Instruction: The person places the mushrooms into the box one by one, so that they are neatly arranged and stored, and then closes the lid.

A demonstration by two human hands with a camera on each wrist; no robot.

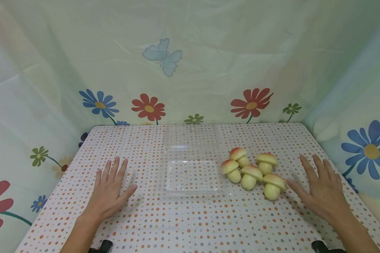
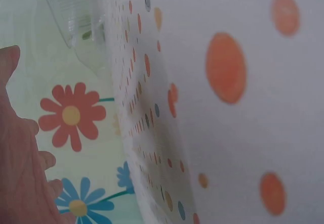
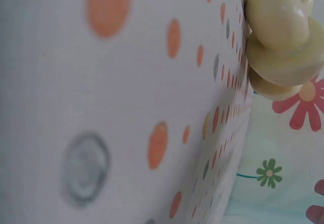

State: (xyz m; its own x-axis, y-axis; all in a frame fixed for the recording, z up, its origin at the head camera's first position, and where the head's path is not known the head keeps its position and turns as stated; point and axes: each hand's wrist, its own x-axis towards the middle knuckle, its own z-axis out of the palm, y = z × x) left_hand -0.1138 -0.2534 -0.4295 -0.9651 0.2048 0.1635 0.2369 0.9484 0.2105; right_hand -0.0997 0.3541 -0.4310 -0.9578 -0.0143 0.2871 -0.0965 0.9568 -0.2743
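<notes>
In the head view a clear plastic clamshell box (image 1: pixel 191 175) lies at the middle of the table, its lid (image 1: pixel 190 136) folded back away from me. Right of it sits a cluster of several toy mushrooms (image 1: pixel 248 177), pale yellow with reddish tinges on some caps. My left hand (image 1: pixel 109 193) is left of the box, fingers spread and holding nothing. My right hand (image 1: pixel 323 191) is spread at the right, its thumb tip close to the nearest mushroom (image 1: pixel 272 191). The right wrist view shows mushrooms (image 3: pixel 278 19) close up; the left wrist view shows part of the box (image 2: pixel 81 11).
A dotted cloth (image 1: pixel 193 225) covers the table. Behind it and at both sides hangs a pale curtain (image 1: pixel 209 42) printed with flowers and a butterfly. Black wrist straps (image 1: pixel 105 246) show at the bottom edge.
</notes>
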